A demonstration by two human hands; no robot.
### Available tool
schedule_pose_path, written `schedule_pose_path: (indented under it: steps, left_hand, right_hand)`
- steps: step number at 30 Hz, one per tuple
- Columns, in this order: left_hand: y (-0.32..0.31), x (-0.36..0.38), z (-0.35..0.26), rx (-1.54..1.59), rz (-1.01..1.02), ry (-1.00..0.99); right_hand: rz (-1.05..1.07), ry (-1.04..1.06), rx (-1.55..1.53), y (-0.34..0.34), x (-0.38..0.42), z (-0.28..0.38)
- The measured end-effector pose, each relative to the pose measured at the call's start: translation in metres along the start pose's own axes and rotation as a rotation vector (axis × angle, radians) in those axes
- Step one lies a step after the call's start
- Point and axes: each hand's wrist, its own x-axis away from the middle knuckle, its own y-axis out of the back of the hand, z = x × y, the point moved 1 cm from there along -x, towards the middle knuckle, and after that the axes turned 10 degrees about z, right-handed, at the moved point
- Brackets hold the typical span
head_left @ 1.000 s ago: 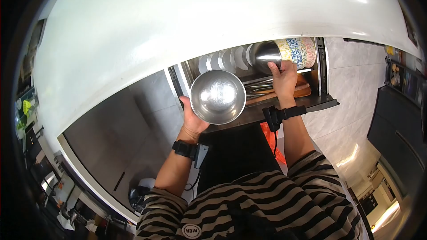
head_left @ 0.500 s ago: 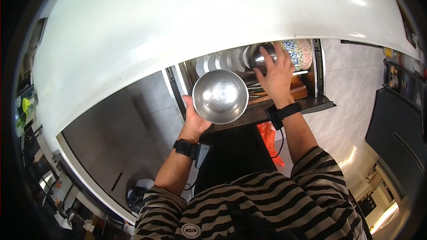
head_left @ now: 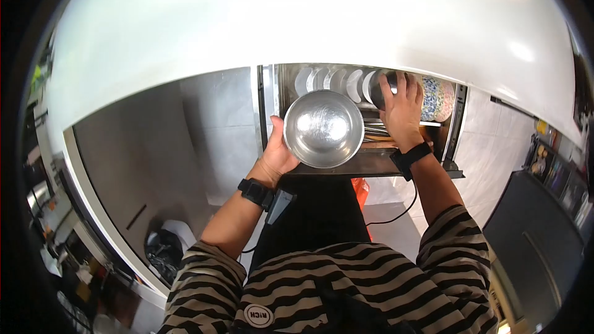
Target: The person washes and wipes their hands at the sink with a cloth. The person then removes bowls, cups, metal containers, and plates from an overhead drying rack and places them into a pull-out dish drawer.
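My left hand (head_left: 278,151) holds a shiny stainless steel bowl (head_left: 323,128) by its left side, thumb at the rim and the other fingers hidden beneath. The bowl's hollow faces up over the pulled-out drawer. In the drawer, my right hand (head_left: 402,105) curves its fingers over a darker metal bowl (head_left: 383,91). That bowl sits between a row of white plates (head_left: 337,80) standing on edge and several bowls with floral patterns (head_left: 438,99). Below it lie utensils with thin metal handles (head_left: 376,130), partly covered by the steel bowl.
A white countertop (head_left: 247,18) overhangs the back of the drawer (head_left: 371,164). An orange bag (head_left: 360,192) hangs below the drawer's front edge. At the lower left stands a bin with a black liner (head_left: 164,253). A cable (head_left: 402,213) runs from my right wrist strap.
The view has shifted, so the drawer and both hands appear further right. My right hand's fingers sit closer together over the dark bowl. The left hand still holds the steel bowl.
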Motion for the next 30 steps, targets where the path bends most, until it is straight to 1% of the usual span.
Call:
schedule_pose_path:
  steps: [2, 6, 10, 13, 16, 19, 23, 26, 29, 30]
  left_hand:
    - [0.0, 0.003, -0.001, 0.01, -0.002, 0.006]
    - [0.004, 0.008, -0.001, 0.045, -0.004, -0.02]
    - [0.009, 0.013, 0.001, 0.062, -0.019, -0.032]
    - [0.013, 0.014, 0.003, 0.055, -0.023, -0.062]
    - [0.015, 0.015, 0.004, 0.107, -0.015, -0.072]
    - [0.017, 0.015, 0.004, 0.134, 0.022, -0.12]
    - [0.014, 0.014, 0.004, 0.174, 0.047, -0.139]
    - [0.016, 0.013, 0.003, 0.174, 0.073, -0.167]
    - [0.018, 0.015, 0.002, 0.19, 0.083, -0.186]
    - [0.019, 0.016, 0.002, 0.194, 0.081, -0.19]
  right_hand:
    - [0.042, 0.007, 0.041, -0.001, -0.001, 0.004]
    - [0.11, -0.035, -0.02, 0.009, 0.001, 0.002]
    - [0.049, 0.041, -0.088, 0.008, 0.002, -0.002]
    - [0.066, 0.039, -0.007, 0.003, -0.002, 0.001]
    - [0.147, 0.041, 0.09, -0.002, -0.007, 0.003]
    - [0.225, 0.102, 0.138, 0.004, -0.016, 0.003]
    - [0.335, 0.187, 0.113, 0.01, -0.025, -0.002]
    - [0.354, 0.183, 0.119, 0.018, -0.026, 0.007]
    - [0.285, 0.183, 0.129, 0.016, -0.023, 0.009]
    - [0.325, 0.164, 0.141, 0.018, -0.021, 0.011]
